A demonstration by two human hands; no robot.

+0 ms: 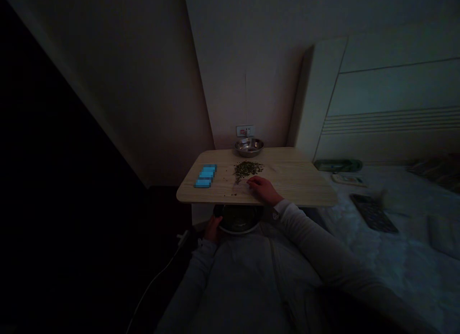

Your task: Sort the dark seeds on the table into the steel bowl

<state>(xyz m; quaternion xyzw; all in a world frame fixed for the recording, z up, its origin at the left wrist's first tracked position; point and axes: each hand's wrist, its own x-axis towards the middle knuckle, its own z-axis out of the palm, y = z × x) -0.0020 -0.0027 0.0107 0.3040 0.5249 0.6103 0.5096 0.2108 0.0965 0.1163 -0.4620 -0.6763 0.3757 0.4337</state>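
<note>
The room is dim. My right hand (261, 188) rests on a small wooden table (305, 180), fingers bent down beside a pile of small dark green bits (247, 169); whether it holds any is too dark to see. Below the table's front edge my left hand (212, 228) grips the rim of a metal bowl (237, 220) held against my lap. A second metal bowl (248, 146) stands at the table's far edge.
Several blue blocks (205, 176) lie in a row on the table's left side. A wall socket (245, 130) is behind the far bowl. A bed (395, 228) with a dark flat device (373, 213) lies to the right. A white cable (158, 276) runs at lower left.
</note>
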